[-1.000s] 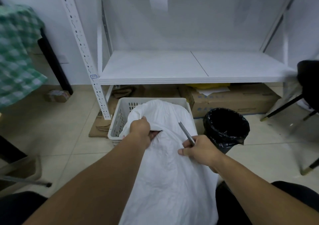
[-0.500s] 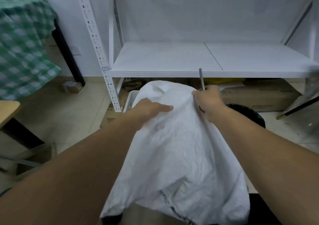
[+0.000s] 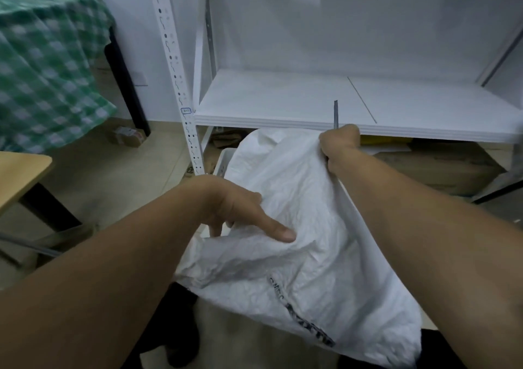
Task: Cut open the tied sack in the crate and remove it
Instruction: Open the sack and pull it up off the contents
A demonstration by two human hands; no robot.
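Note:
A large white woven sack (image 3: 297, 255) with dark printed lettering hangs lifted in front of me and hides nearly all of the white plastic crate (image 3: 223, 158), of which only a corner shows under the shelf. My right hand (image 3: 338, 145) grips the sack's upper right edge together with a thin grey cutter (image 3: 336, 114) that points upward. My left hand (image 3: 240, 213) holds a fold at the sack's left side, thumb stretched across the fabric and fingers curled beneath it.
A white metal shelf rack (image 3: 283, 119) stands straight ahead, cardboard boxes (image 3: 438, 167) beneath its lowest board. A green checked cloth (image 3: 48, 71) hangs at the left over a dark frame. A wooden table corner (image 3: 19, 176) juts in at the left.
The sack has come up out of the crate and toward me. My left hand slid lower on its left side; my right hand stayed at the top edge with the cutter.

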